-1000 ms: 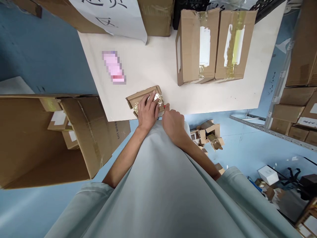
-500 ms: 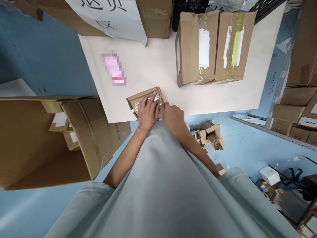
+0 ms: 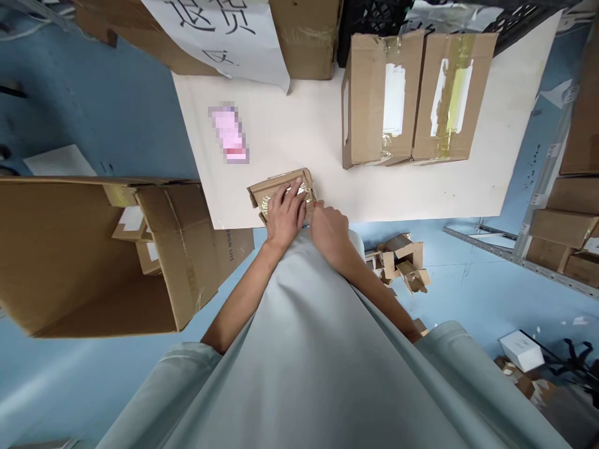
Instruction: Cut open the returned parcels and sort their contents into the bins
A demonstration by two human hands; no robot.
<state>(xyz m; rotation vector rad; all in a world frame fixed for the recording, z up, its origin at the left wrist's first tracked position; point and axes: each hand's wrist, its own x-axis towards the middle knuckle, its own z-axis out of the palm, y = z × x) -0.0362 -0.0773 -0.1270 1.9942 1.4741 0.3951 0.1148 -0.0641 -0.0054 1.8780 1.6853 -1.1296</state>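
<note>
Scene shifts slightly right in frame. Flat brown cardboard carton (image 3: 271, 186), mid-frame: likely light, crushable, its glossy tape (image 3: 264, 203) slick; hold by edges. Left hand (image 3: 283, 219) spread atop; right hand (image 3: 330, 231) fisted around mostly hidden red object (image 3: 315, 204).

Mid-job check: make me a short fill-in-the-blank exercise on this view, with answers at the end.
The left hand rests on ____ of the small taped box.
A bit of ____ shows between the closed right hand and that box.
On the right of the table, ____ brown cartons stand side by side.
A large open box stands to the ____ of the table.
Answers: top; red; two; left.
</note>
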